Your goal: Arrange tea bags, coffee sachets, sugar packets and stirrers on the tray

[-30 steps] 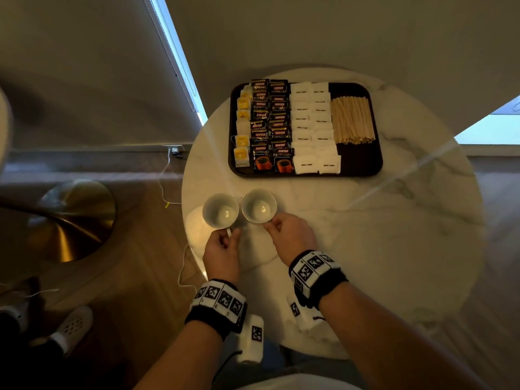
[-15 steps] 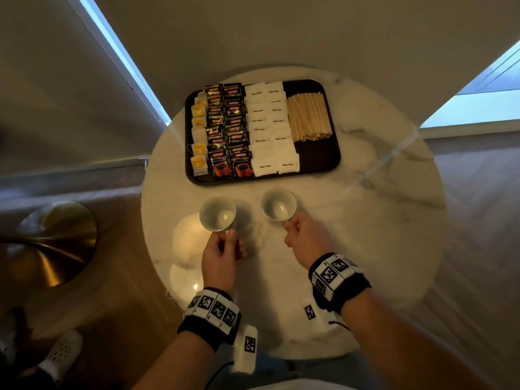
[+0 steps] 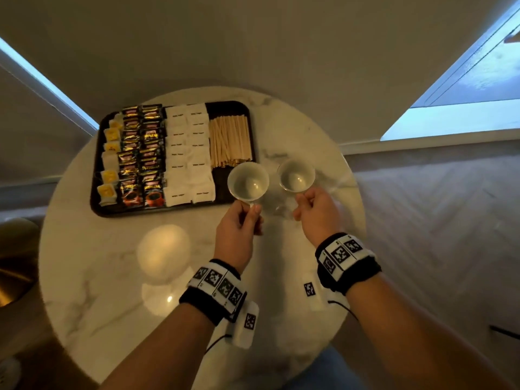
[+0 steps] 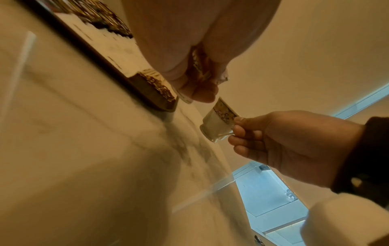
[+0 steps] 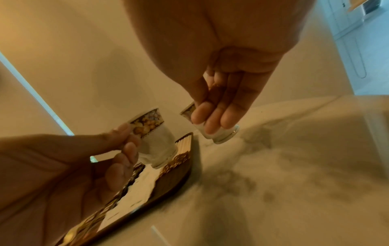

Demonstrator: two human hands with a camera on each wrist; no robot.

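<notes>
— Well, we have a small white porcelain cup with a gold floral band (image 3: pixel 248 181) in our left hand (image 3: pixel 239 229), grip pinched on its handle, hanging over the near right corner of the dark rectangular tray (image 3: pixel 95 178).

— And our right hand (image 3: pixel 315 215) pinches the handle of the matching second cup (image 3: pixel 296 175), held above the round marble table (image 3: pixel 112 277) just beside the tray's right edge.

— Both cups tilt. With only a handle pinch, we judge either could swing or slip.

— Agreed. The left one hangs close over the pale wooden stirrers (image 3: pixel 230 143); lowering it carelessly could scatter them, or nudge the white sugar packets (image 3: pixel 187 153).

— The dark coffee sachets (image 3: pixel 142 153) and yellow-tagged tea bags (image 3: pixel 109 164) at the tray's left side look safely out of reach.
</notes>
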